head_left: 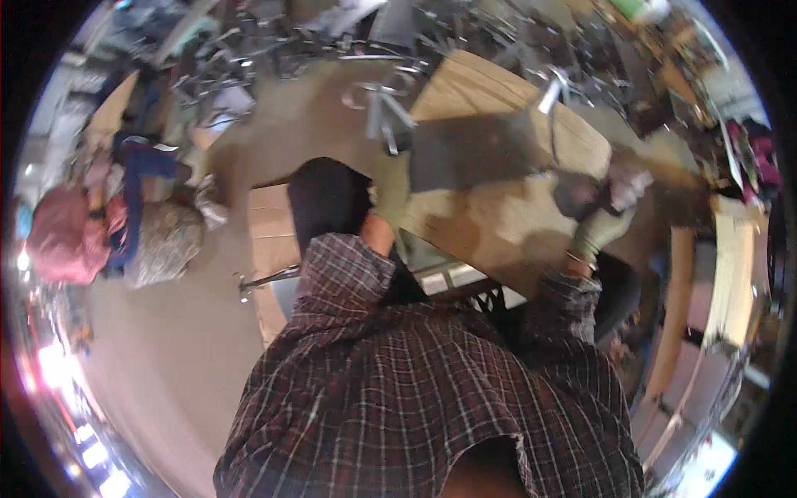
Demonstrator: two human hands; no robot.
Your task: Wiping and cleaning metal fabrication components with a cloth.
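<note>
The right hand (pixel 604 228), gloved, points toward one o'clock, fingers unclear; the bare left wrist (pixel 378 233) angles likewise.

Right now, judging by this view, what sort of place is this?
Probably a workshop or scrap-sorting area: jumbled metal pieces lie across the far side, a wood-coloured board is before the wearer, and another person is at left.

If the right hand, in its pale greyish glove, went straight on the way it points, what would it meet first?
Ahead of the right hand, probably the dark, jumbled heap of metal-looking pieces; depth is unclear, so the brownish floor might come first.
</note>
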